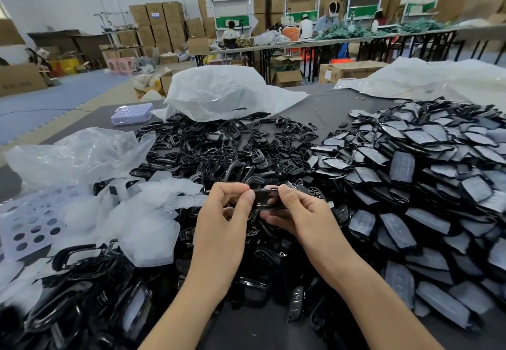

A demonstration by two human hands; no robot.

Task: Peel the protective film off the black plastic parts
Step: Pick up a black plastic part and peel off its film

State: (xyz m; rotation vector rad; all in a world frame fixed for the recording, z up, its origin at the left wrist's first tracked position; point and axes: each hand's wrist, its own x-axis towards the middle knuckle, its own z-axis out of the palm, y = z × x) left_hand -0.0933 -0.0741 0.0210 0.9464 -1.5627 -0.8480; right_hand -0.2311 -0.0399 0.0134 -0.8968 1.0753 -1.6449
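Observation:
Both hands hold one small black plastic part (266,199) above the table's middle. My left hand (223,218) pinches its left end between thumb and forefinger. My right hand (298,212) grips its right end with curled fingers. A large heap of film-covered black parts (427,179) lies to the right. Bare glossy black frames (219,147) spread behind the hands, and more black frames (82,295) pile at the near left. Crumpled peeled film (147,212) lies left of my left hand.
A white sheet with round holes (30,223) lies at the left edge. Clear plastic bags (219,92) sit at the table's back. A small lilac box (132,114) stands at the back left. Beyond are other tables, people and stacked cartons.

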